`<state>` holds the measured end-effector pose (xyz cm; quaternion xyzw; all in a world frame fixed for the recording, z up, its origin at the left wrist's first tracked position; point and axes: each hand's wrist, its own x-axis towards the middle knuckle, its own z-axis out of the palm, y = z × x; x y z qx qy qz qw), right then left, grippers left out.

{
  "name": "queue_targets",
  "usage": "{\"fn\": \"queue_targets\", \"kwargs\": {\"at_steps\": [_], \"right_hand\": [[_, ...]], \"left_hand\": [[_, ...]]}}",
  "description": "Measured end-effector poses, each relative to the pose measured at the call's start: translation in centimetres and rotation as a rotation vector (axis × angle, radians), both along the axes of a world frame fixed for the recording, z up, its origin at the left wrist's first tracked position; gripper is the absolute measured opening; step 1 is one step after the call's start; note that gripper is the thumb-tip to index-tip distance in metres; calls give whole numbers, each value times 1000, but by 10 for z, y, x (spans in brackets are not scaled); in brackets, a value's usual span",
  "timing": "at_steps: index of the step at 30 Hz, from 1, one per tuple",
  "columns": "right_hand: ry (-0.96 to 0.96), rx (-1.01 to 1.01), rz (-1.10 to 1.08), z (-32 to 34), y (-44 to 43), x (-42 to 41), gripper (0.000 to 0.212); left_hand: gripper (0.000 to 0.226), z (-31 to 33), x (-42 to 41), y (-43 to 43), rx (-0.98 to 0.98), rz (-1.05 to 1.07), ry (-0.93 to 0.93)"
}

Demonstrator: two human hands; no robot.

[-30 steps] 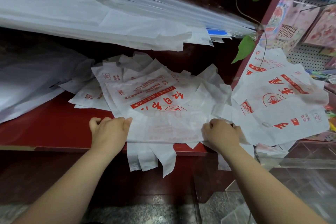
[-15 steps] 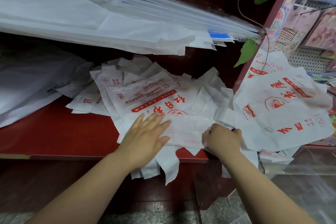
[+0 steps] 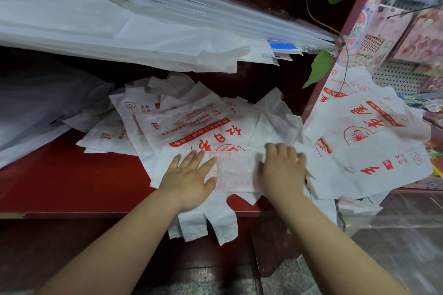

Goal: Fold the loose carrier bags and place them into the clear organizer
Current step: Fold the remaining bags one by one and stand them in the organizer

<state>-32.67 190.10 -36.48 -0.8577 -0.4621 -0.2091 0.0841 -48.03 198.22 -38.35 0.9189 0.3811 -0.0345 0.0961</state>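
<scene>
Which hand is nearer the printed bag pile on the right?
Right. The right hand presses the folded bag just beside that pile; the left hand lies flat farther left on the same bag.

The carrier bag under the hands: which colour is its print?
Red, on a white carrier bag; head view.

Thin matt white plastic carrier bags [image 3: 191, 132], glossy red shelf [image 3: 60, 175], clear glossy organizer [image 3: 395, 235]

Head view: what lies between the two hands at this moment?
In the head view, only a flat strip of the top carrier bag shows between the left hand and right hand, both pressing it.
</scene>
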Motion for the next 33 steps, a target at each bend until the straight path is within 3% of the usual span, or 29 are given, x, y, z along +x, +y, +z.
{"fn": "queue_targets", "kwargs": {"at_steps": [2,4,5,8,16,19,21,25,29,33], "right_hand": [[13,31,281,-7,6,-17,35],[218,-155,467,-15,13,-37,67],[322,-249,483,-14,13,-44,72],[435,-362,418,-17,15,-35,51],[363,-305,266,-13,-13,13,48],[139,-106,399,-9,-24,8,44],[-6,-13,562,-11,-27,5,40],[-135,-66,562,-9,-23,-8,12],[-166,-54,461,-8,-18,-13,25],[-123,-90,421,-8,-17,-15,22]], "left_hand": [[53,-1,0,0,14,4,0],[52,0,0,-1,21,6,3],[51,0,0,-1,25,4,6],[50,0,0,-1,17,6,-8],[58,-3,1,3,-37,5,-112],[81,3,-10,9,-150,-34,-300],[95,15,-25,11,-107,-103,-284],[65,31,-50,15,25,-193,-111],[55,30,-56,15,171,-205,-46],[40,24,-58,20,332,-182,-127]]}}
